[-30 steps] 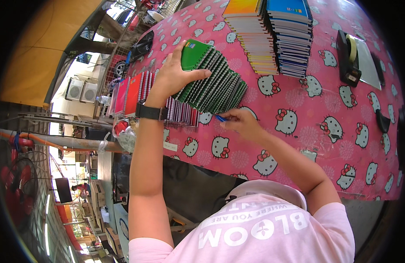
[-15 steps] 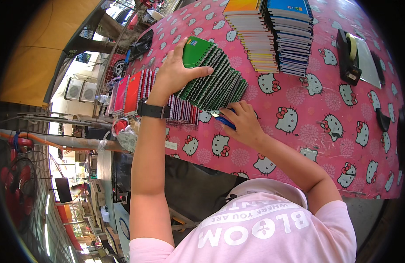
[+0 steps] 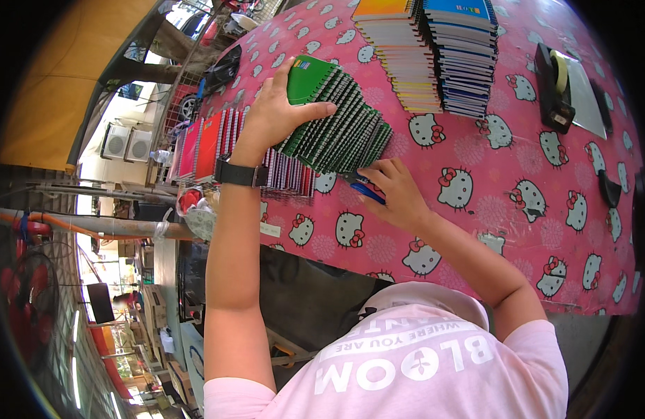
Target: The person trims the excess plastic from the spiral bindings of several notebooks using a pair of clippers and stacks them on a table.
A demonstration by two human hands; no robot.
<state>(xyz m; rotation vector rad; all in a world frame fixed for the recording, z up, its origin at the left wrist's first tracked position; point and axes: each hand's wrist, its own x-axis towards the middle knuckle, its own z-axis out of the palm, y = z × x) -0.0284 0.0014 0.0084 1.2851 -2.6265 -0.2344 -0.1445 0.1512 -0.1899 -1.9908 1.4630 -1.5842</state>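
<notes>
A leaning stack of green spiral notebooks (image 3: 310, 78) stands on the table, its wire-bound edges fanned out toward me. My left hand (image 3: 284, 112), with a dark watch strap on the wrist, grips the stack's upper left side. Its thumb lies across the spirals and its fingers reach over the far edge. Blue-handled pliers (image 3: 368, 192) are held in my right hand (image 3: 396, 192) at the near lower end of the stack. Their dark jaws are close to the lowest spirals; whether they touch the wire I cannot tell.
Red and pink notebooks (image 3: 209, 146) stand in stacks left of the green ones. Tall stacks of orange (image 3: 385, 8) and blue notebooks (image 3: 459, 8) rise at the back. A tape dispenser (image 3: 556, 87) sits far right on the pink patterned tablecloth (image 3: 490, 209).
My right hand has shifted slightly right and turned, and the pliers' blue handles now show farther right with the dark jaws in view. My left hand stays on the green stack.
</notes>
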